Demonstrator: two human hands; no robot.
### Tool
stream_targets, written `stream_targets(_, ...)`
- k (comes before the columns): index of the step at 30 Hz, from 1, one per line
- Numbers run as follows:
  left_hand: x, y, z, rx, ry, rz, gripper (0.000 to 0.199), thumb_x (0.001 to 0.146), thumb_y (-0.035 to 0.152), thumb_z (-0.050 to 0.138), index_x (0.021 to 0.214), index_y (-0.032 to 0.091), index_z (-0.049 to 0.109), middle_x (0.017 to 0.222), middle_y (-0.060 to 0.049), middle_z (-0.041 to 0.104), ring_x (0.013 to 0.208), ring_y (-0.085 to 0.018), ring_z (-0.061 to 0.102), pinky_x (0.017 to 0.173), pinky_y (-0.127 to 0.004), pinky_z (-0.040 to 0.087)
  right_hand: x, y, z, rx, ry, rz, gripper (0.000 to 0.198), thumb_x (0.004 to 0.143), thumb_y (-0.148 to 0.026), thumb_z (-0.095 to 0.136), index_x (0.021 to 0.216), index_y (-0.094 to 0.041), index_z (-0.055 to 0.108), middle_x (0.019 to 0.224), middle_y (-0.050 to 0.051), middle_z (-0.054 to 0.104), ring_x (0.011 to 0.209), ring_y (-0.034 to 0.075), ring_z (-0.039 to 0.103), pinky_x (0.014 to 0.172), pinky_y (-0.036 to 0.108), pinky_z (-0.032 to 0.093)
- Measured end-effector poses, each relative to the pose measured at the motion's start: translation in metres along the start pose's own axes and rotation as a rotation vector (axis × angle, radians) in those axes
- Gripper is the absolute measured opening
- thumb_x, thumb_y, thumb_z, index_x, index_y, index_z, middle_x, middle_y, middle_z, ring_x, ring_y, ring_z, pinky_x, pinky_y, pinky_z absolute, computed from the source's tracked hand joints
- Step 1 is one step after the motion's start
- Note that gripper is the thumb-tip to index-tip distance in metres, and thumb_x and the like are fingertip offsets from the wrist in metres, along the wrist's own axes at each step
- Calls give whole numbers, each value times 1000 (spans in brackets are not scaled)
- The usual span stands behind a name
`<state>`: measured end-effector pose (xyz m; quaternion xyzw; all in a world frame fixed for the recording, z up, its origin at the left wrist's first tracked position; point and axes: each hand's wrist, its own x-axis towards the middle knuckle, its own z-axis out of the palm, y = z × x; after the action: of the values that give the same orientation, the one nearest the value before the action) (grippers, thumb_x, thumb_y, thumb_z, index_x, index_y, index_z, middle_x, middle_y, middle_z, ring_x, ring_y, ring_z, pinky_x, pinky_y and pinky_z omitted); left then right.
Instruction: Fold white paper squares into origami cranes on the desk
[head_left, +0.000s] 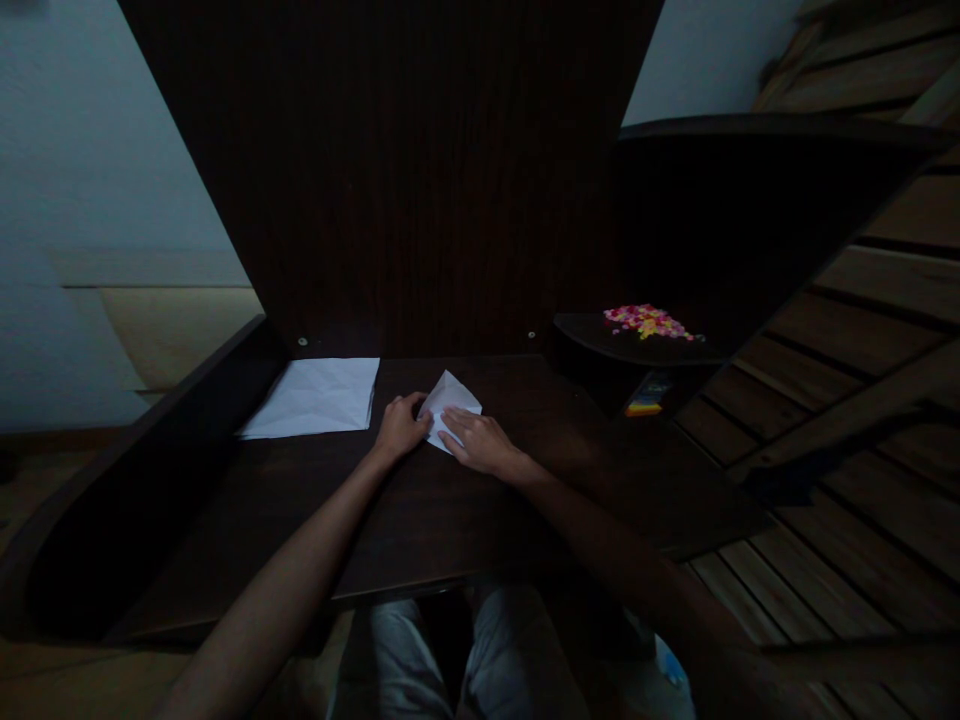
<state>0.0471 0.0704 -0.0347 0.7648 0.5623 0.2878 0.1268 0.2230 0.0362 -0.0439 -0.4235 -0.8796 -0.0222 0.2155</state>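
Observation:
A small folded sheet of white paper (448,388) lies on the dark desk with one corner pointing away from me. My left hand (403,426) grips its left edge, thumb on the paper and fingers curled at the side. Stretched across the paper's right part, my right hand (480,440) lies flat with its fingers pressing on the surface. The fingers cover part of the folds. To the left of my left hand rests a stack of white paper sheets (319,395) with faint creases.
A raised side panel (150,450) borders the desk (450,520) on the left, and a tall dark back panel (405,180) stands behind. At right, a corner shelf (592,330) holds a pile of small pink and yellow pieces (649,321). Below it sits a yellow item (643,409).

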Motion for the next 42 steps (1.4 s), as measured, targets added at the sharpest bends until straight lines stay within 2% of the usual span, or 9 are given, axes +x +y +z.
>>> stream_targets(10, -1, -2, -3, -40, -1, 14, 32, 77, 24, 59, 107, 19, 69, 96, -5, 71, 90, -23, 65, 87, -32, 50, -1, 4, -1, 19, -76, 2, 53, 93, -44, 45, 131, -8, 52, 136, 18, 53, 128, 27, 49, 108, 39, 38)
stream_targets(16, -2, -2, -4, -38, -19, 11, 36, 83, 39, 54, 107, 16, 68, 97, -9, 69, 93, -25, 63, 88, -35, 48, 1, 6, 0, 66, -102, 12, 53, 93, -43, 45, 135, -10, 48, 141, 16, 49, 132, 25, 44, 111, 41, 34)
stream_targets(24, 0, -6, -7, -104, -81, 54, 41, 86, 22, 33, 111, 17, 65, 108, -7, 68, 100, -25, 59, 91, -36, 45, 1, 8, 1, 98, -114, 15, 55, 94, -46, 42, 136, -10, 47, 140, 18, 49, 134, 27, 42, 111, 44, 33)
stream_targets(31, 1, -7, -2, -100, -36, 41, 39, 78, 18, 47, 114, 16, 62, 101, -8, 68, 98, -24, 61, 91, -36, 47, 1, 10, 2, 131, -124, 26, 56, 93, -43, 45, 137, -8, 46, 141, 19, 48, 133, 28, 42, 111, 45, 32)
stream_targets(36, 3, -13, -3, -168, -50, 50, 38, 74, 17, 53, 112, 16, 61, 95, -5, 69, 91, -22, 63, 87, -34, 48, 0, 14, 4, 164, -97, 18, 54, 93, -42, 47, 137, -12, 46, 140, 17, 50, 132, 27, 44, 110, 45, 33)
stream_targets(42, 3, -22, -8, -269, -103, 110, 37, 80, 29, 56, 114, 16, 59, 91, -4, 70, 79, -19, 63, 77, -32, 50, -1, 17, 1, 194, -123, 62, 59, 90, -43, 52, 139, -10, 43, 140, 19, 49, 130, 29, 45, 108, 44, 36)
